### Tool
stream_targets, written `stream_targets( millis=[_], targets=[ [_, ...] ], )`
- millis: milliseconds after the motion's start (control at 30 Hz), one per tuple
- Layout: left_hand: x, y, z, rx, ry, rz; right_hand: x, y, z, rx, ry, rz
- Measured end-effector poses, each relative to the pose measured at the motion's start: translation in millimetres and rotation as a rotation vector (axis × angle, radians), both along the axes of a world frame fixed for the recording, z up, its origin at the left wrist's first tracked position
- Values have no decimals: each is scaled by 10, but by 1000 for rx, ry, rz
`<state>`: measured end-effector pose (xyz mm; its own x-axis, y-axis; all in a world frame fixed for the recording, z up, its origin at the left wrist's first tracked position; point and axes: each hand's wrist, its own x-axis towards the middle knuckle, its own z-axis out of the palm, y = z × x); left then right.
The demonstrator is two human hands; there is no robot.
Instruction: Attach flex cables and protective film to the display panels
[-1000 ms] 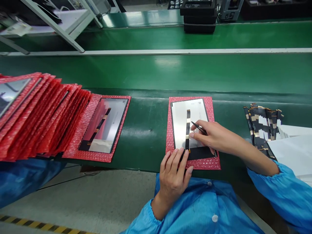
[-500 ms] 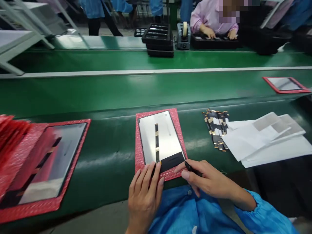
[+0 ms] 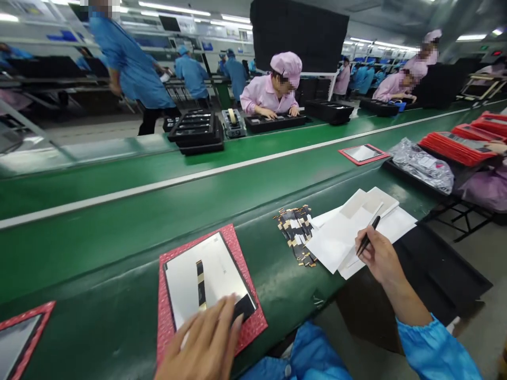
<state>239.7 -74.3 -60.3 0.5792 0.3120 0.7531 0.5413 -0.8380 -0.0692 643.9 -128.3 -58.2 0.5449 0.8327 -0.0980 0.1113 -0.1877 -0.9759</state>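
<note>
My left hand lies over the lower edge of a flat display panel, its fingers stretched out and slightly blurred. The panel has a silvery back, a black strip at its lower right and a dark ribbon cable with gold-coloured bands. Under it is a pink bubble-wrap sheet. Over the white sheets at the right, my right hand grips a slim black pointed tool, pen-like or tweezers; I cannot tell which. Left of the sheets lies a pile of ribbon cables.
Another panel on pink wrap lies at the lower left. Farther along are a red-edged panel and a black tray with clear bags. Across the green bench stand stacked black trays, a tape dispenser and a co-worker.
The view has swung up and to the right. My right hand has gone from the panel's lower right corner to over the white sheets, still holding the black tool. My left hand stays at the panel.
</note>
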Motion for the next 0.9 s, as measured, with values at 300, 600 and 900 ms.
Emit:
stream_targets(
  millis=[300, 600, 900],
  targets=[
    [2177, 221, 126, -210, 506, -216, 310, 12, -161, 313, 408, -106],
    [2282, 441, -32, -208, 535, -327, 642, -248, -257, 366, 397, -116],
    [2148, 709, 101, -395, 489, -352, 932, 6, -180, 265, 258, 100]
  ],
)
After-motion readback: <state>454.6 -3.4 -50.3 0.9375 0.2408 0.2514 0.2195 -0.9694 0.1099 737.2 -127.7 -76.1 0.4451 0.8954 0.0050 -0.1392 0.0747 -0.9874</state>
